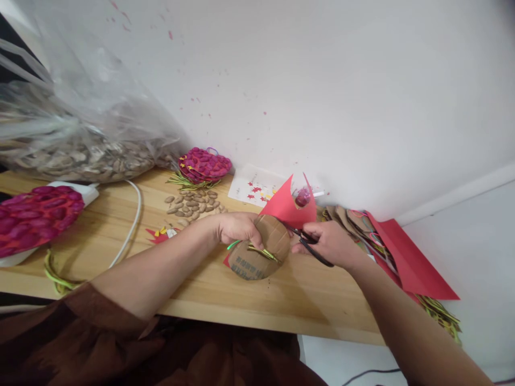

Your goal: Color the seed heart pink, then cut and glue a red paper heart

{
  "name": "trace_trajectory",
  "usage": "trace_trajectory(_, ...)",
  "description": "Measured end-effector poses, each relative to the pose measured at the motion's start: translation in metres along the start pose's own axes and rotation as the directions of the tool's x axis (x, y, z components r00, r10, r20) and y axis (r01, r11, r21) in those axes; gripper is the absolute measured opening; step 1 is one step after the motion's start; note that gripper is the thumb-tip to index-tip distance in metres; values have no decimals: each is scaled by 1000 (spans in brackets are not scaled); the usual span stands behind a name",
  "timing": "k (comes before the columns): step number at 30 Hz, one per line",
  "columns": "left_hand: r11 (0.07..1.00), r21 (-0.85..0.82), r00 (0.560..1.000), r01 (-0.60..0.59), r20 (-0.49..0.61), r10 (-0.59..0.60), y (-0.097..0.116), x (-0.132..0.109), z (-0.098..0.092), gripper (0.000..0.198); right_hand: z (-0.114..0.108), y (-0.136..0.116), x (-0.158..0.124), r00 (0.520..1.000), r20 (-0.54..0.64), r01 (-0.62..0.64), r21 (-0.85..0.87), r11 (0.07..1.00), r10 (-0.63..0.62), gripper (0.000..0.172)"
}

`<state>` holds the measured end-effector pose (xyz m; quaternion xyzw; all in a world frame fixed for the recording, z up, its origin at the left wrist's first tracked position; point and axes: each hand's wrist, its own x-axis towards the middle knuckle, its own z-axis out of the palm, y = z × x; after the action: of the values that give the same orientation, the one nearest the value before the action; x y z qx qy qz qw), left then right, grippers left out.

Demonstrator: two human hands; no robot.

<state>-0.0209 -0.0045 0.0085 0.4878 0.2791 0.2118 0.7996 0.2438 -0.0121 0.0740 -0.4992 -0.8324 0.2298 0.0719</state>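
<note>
My left hand (239, 228) is closed on a gourd-shaped cardboard piece (273, 238), its thumb pressed on the brown face. Red paper (279, 206) lies behind the cardboard and sticks out beyond its far edge, with a curved, partly cut strip. Yellow-green cords (263, 253) cross the cardboard's narrow middle, and a bit of green string shows at its left. In my right hand (328, 244) are black-handled scissors (316, 249), fingers in the loops. Their blades meet the red paper along the cardboard's right edge; the blade tips are hidden.
Several peanuts (195, 206) lie loose beyond my left forearm, near decorated magenta pieces (205, 165). A clear bag of peanuts (92, 155) stands at left. White paper with stars (251, 185) lies by the wall. Red sheets (418, 262) and cardboard pieces (354, 222) are at right.
</note>
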Motion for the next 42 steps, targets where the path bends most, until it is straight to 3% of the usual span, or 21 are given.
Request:
trace_trajectory(9, 998, 56, 1000, 23, -3, -22, -2, 0, 3, 45, -9, -17, 5, 999, 44, -6, -76, 997, 10, 66)
trace_trajectory(15, 996, 90, 1000, -12, 1, 12, 2, -1, 6, 40, -17, -13, 8, 997, 51, 60, -157, 986, -53, 69)
trace_trajectory(22, 988, 155, 1000, 14, -1, -14, 0, -2, 8, 39, -21, -28, 11, 994, 69, 104, -305, 947, -87, 61)
trace_trajectory(32, 991, 136, 999, 13, 50, -20, 3, -2, 9, 51, -27, -34, 15, 991, 17, 124, -457, 881, -131, 63)
trace_trajectory(38, 976, 210, 999, 51, 3, -53, 0, -1, 9, 38, -37, -41, 21, 987, 121, 151, -532, 833, -102, 58)
trace_trajectory(42, 979, 206, 1000, 8, 17, -12, 2, -3, 11, 36, -42, -44, 24, 985, 145, 160, -535, 829, -96, 57)
